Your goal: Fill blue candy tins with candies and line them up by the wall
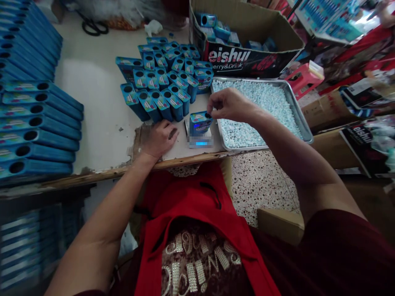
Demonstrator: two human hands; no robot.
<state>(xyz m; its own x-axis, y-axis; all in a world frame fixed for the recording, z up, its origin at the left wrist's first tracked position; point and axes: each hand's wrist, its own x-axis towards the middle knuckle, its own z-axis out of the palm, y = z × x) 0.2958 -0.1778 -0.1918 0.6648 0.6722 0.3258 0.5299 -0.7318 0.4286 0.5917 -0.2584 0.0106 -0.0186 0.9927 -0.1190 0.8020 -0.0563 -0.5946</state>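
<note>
A blue box (200, 122) with a round hole in its top stands upright on a small digital scale (200, 142) with a lit blue display. My right hand (226, 105) is over the box's hole, fingertips pinched together; whatever they hold is hidden. Beside it, a metal tray (304, 123) carries a layer of small pale blue candies (247, 129). My left hand (160, 137) rests at the table edge, left of the scale, with its fingers curled in. A dark patch shows at its fingers, too unclear to name. Behind it, several similar blue boxes (157, 100) stand grouped, holes upward.
Stacked blue boxes (40, 123) line the table's left side. A black-printed carton (247, 61) with more boxes stands behind the tray. Black scissors (95, 28) lie at the back. A red stool (305, 80) and more cartons are at the right. The table's wooden edge (101, 174) is chipped.
</note>
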